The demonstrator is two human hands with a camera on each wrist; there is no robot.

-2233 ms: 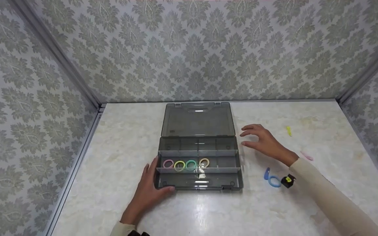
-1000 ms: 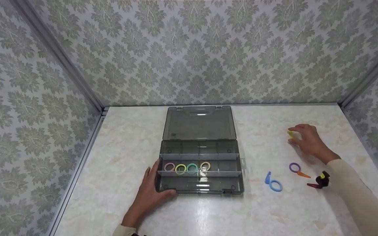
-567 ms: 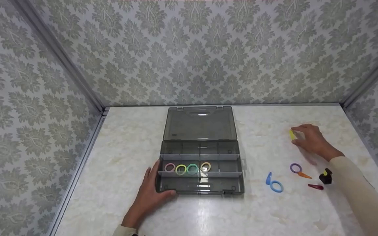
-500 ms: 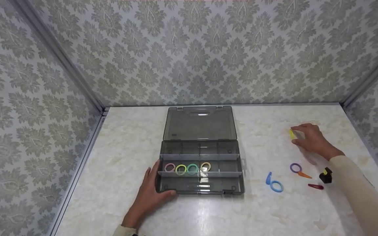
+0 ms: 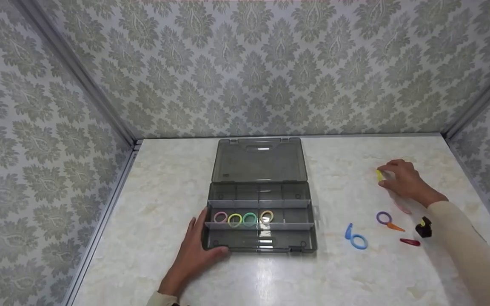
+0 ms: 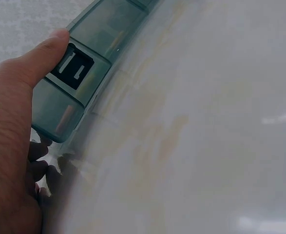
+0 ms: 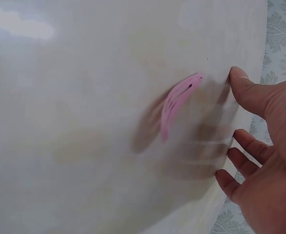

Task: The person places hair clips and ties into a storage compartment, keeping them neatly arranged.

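Observation:
A dark grey translucent organizer box [image 5: 255, 242] lies with its lid [image 5: 260, 161] folded back. My left hand [image 5: 192, 250] grips its front left corner, thumb on the front wall, fingers along the left side; the left wrist view shows the thumb beside the latch [image 6: 73, 67]. At the right, my right hand [image 5: 402, 180] pinches a yellow hair clip [image 5: 379, 175] between thumb and forefinger, at the tabletop. A pink hair clip [image 7: 178, 105] lies near that hand. Pink [image 5: 220, 217], yellow [image 5: 235, 220], green [image 5: 250, 219] and beige [image 5: 267, 216] hair ties sit in the middle row.
Right of the box lie a blue hair clip [image 5: 348, 231] touching a blue hair tie [image 5: 359, 242], a purple hair tie [image 5: 384, 218] with an orange clip [image 5: 396, 227], and a dark red clip [image 5: 410, 242]. A black wrist camera [image 5: 423, 228] is beneath the right forearm. Patterned walls enclose the table.
My right hand has moved from beside the box to the right and taken hold of the yellow hair clip. The left hand stays on the box. Little differs over the last half second.

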